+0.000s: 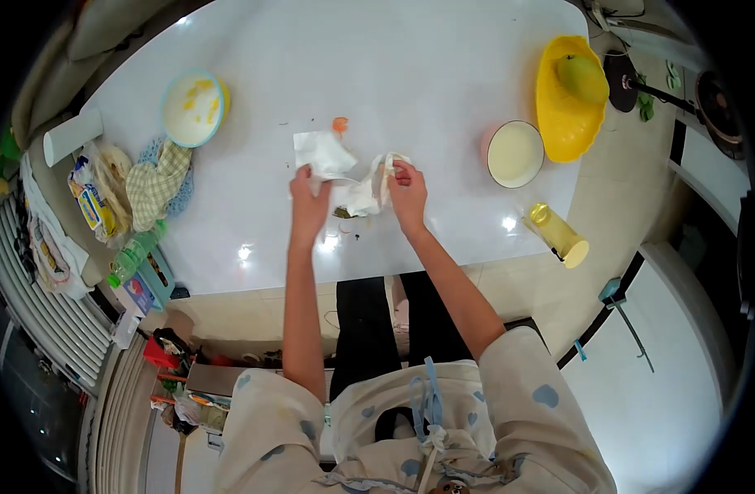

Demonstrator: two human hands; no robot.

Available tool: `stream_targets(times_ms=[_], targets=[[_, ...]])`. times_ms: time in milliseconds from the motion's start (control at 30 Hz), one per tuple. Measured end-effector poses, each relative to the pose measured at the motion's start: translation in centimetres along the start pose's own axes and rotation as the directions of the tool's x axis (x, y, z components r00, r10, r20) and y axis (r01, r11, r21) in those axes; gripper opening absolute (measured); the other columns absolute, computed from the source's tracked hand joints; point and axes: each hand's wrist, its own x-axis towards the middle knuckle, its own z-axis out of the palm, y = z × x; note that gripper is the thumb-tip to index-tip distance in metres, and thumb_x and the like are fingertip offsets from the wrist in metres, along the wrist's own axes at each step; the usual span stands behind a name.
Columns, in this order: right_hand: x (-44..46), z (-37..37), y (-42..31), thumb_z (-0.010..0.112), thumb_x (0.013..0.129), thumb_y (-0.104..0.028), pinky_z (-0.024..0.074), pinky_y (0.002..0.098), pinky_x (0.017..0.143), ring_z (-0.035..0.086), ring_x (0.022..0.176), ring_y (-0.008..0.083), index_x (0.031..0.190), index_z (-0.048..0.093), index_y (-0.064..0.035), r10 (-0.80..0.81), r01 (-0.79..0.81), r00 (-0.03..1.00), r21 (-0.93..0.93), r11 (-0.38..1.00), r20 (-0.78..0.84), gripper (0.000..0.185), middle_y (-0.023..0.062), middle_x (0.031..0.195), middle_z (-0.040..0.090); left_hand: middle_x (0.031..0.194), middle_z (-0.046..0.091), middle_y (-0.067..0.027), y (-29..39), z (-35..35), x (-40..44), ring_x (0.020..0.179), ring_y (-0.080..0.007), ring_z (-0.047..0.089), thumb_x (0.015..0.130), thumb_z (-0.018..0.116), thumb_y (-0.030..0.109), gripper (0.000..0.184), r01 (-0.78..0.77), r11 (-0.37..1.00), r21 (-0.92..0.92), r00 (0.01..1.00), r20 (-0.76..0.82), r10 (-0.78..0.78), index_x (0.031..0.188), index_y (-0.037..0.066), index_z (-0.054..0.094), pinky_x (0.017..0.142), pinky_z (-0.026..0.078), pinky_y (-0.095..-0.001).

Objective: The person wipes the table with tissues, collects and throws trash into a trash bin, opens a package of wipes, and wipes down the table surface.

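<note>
White tissue paper (323, 151) stretches between my two hands over the near part of the white table (377, 74). My left hand (310, 201) pinches its left side, where a flat, squarish piece sticks up and away from me. On the other side, my right hand (407, 194) has its fingers closed on the crumpled end. Just beyond the tissue lies an orange-red scrap (339, 124). A small dark scrap (343, 212) shows at the tissue's lower edge, partly covered by it.
A blue-rimmed bowl (195, 109) with yellow bits stands at the left, near a checked cloth (158, 183) and a green bottle (137, 253). To the right are a white bowl (515, 155), a yellow basin (563, 115) holding a round fruit (582, 78), and a yellow bottle (559, 236).
</note>
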Motion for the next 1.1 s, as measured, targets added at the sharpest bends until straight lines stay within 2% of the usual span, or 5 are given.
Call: stream_targets(times_ms=[233, 400, 833, 933, 1100], targets=[[0.5, 1.8, -2.1, 0.057, 0.077, -0.003, 0.0450, 0.0244, 0.071, 0.054, 0.079, 0.0117, 0.108, 0.055, 0.0001, 0.246, -0.384, 0.891, 0.342, 0.858, 0.382, 0.032, 0.0051, 0.092, 0.057, 0.113, 0.037, -0.0189, 3.9, 1.4, -0.4, 0.112, -0.0316, 0.032, 0.075, 0.065, 0.023, 0.051, 0.085, 0.996, 0.004, 0.996, 0.019, -0.085, 0.116, 0.005, 0.040, 0.087, 0.037, -0.0383], [0.4, 2.8, -2.2, 0.056, 0.078, -0.003, 0.0440, 0.0242, 0.072, 0.053, 0.080, 0.0109, 0.108, 0.055, 0.0010, 0.180, -0.365, 0.864, 0.337, 0.868, 0.471, 0.030, 0.0046, 0.093, 0.058, 0.119, 0.041, -0.0183, 5.9, -1.6, 1.0, 0.111, -0.0243, 0.040, 0.079, 0.061, 0.027, 0.052, 0.353, 0.912, -0.208, 0.889, 0.378, -0.258, 0.120, 0.006, 0.037, 0.085, 0.039, -0.0348], [1.1, 2.8, -6.0, 0.055, 0.077, -0.002, 0.0440, 0.0231, 0.068, 0.052, 0.073, 0.0095, 0.103, 0.059, -0.0011, 0.078, -0.330, 0.768, 0.289, 0.899, 0.636, 0.026, 0.0024, 0.084, 0.056, 0.123, 0.039, -0.0092, 2.4, -2.1, -0.8, 0.117, -0.0174, 0.035, 0.090, 0.046, 0.022, 0.045, 0.153, 0.814, -0.560, 0.982, 0.177, -0.063, 0.127, 0.008, 0.025, 0.095, 0.030, -0.0302], [1.0, 2.8, -7.4, 0.056, 0.077, -0.004, 0.0441, 0.0245, 0.075, 0.054, 0.084, 0.0104, 0.102, 0.059, -0.0011, 0.041, -0.127, 0.724, 0.074, 0.989, 0.689, 0.025, 0.0050, 0.091, 0.058, 0.124, 0.039, -0.0088, 1.5, -2.3, -0.9, 0.116, -0.0184, 0.038, 0.090, 0.045, 0.022, 0.045, 0.334, 0.659, -0.674, 0.943, 0.254, -0.217, 0.128, 0.008, 0.025, 0.095, 0.032, -0.0316], [0.7, 3.0, -9.0, 0.057, 0.076, -0.004, 0.0436, 0.0237, 0.072, 0.053, 0.080, 0.0096, 0.098, 0.061, -0.0011, 0.069, -0.209, 0.643, 0.088, 0.974, 0.763, 0.023, 0.0042, 0.088, 0.058, 0.125, 0.041, -0.0112, -1.2, -2.7, -0.8, 0.113, -0.0221, 0.044, 0.091, 0.044, 0.026, 0.047, 0.397, 0.131, -0.908, 0.913, 0.377, -0.156, 0.128, 0.004, 0.026, 0.094, 0.038, -0.0358]])
